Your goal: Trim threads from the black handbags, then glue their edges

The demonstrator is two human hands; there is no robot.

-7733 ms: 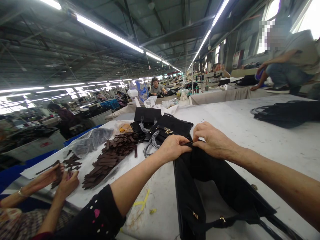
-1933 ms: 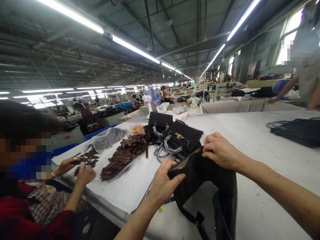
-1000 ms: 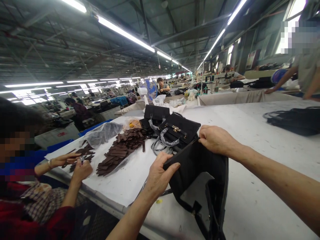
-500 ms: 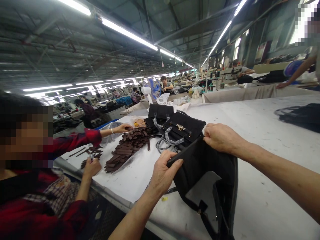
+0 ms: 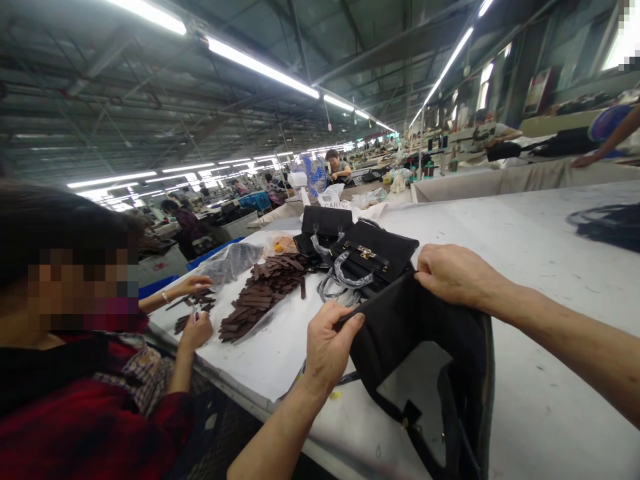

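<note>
Both of my hands hold a black handbag (image 5: 390, 327) by the edge of its flap, above the white table. My left hand (image 5: 327, 343) pinches the flap's left corner between thumb and fingers. At the right corner, my right hand (image 5: 447, 275) is closed on the same edge. The bag's body hangs below, with straps and small gold metal fittings showing at the bottom. Just beyond it lies another black handbag (image 5: 383, 247) with a gold clasp and plastic-wrapped handles.
A pile of dark brown strips (image 5: 265, 293) lies on the table (image 5: 540, 267) to the left. Beside it a co-worker in a red checked sleeve (image 5: 165, 413) handles small strips. Dark bags (image 5: 610, 227) lie at far right, and a blue fan (image 5: 315, 177) stands behind.
The co-worker's far hand has drawn back from the brown pile toward their other hand. My grip on the flap stays the same; the view has shifted slightly.
</note>
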